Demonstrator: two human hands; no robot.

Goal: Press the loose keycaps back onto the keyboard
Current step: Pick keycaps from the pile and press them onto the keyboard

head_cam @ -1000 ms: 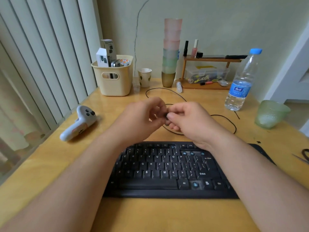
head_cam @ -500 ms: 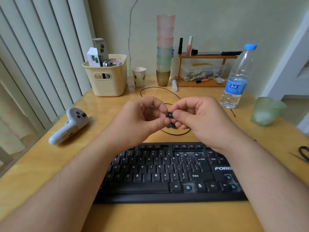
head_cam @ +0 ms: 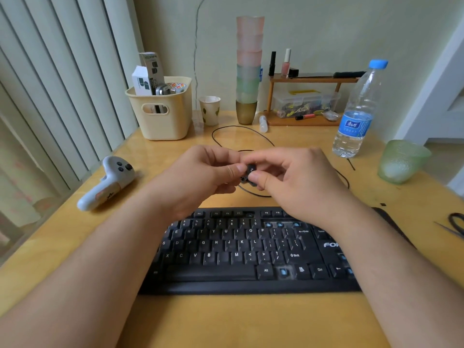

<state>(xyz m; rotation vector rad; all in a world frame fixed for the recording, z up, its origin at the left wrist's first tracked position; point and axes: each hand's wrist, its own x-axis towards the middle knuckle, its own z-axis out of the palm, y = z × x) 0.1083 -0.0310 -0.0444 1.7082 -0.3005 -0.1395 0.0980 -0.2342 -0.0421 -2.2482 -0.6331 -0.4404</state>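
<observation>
We've got both hands up above the keyboard (head_cam: 241,249) w/ one small black keycap (head_cam: 251,169) between them: left hand (head_cam: 200,177) thumb tip pressed to its side, right hand (head_cam: 291,177) pinching it thumb-and-finger. More dark caps seem tucked under the right fingers, can't tell how many. Bare blue stems show at top right and by Alt. Risk as we see it: cap slips mid-handover, bounces off the desk (head_cam: 226,322), or goes on the wrong stem / crooked and won't seat.
</observation>
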